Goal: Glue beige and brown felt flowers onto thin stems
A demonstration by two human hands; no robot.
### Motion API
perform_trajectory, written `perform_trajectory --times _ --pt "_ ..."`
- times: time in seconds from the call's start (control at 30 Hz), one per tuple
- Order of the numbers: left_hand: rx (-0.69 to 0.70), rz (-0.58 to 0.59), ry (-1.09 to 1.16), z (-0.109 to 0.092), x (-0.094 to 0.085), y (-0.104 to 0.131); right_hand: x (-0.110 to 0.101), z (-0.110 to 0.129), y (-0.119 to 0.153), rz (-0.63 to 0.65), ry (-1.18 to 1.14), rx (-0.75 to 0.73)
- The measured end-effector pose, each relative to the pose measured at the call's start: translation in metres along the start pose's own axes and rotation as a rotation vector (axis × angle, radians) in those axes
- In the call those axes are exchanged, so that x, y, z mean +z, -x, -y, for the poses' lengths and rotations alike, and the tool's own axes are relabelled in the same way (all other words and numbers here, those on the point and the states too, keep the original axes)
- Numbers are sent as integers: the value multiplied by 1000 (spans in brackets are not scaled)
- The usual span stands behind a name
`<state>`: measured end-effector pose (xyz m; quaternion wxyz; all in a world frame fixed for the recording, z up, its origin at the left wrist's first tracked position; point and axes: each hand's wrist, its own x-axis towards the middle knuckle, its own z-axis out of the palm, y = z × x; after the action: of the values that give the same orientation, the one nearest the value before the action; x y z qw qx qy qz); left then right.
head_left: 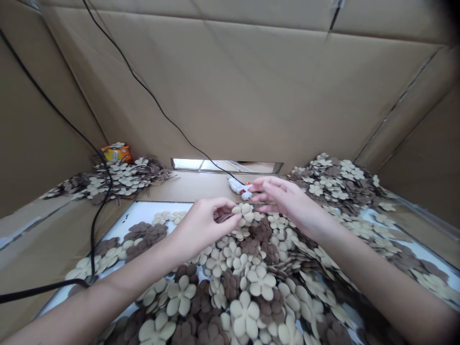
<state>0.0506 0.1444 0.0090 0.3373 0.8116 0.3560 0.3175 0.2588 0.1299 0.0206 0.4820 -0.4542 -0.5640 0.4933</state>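
My left hand pinches a cream flower piece between thumb and fingers, with something brown and striped under the curled fingers. To its right, my right hand is raised with its fingers apart, beside a white glue gun with red-orange parts. The glue gun lies behind both hands on the cardboard. Below the hands spreads a thick layer of loose cream and brown flower pieces, lying on a white board.
Cardboard walls surround the work area, with a slot low in the back wall. Black cables hang at the left and centre. More flower pieces are heaped at the back left and back right, near an orange packet.
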Motion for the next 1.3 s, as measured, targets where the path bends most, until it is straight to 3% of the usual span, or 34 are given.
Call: perform_trajectory --times 0.13,0.37,0.53,0.83,1.07,1.3 --pt "-116 14 198 5 3 -4 -4 4 -1 -105 -23 -96" --pt "-234 29 463 14 8 -7 14 -17 4 74 436 -125" --pt "-257 30 481 15 10 -6 19 -21 8 55 546 -186" --pt "-315 40 520 8 6 -8 16 -24 3 104 488 -99" --pt "-378 178 444 9 -9 -10 12 -25 1 112 484 -75" --pt "-372 225 359 11 -13 -10 8 -26 -2 136 481 -53"
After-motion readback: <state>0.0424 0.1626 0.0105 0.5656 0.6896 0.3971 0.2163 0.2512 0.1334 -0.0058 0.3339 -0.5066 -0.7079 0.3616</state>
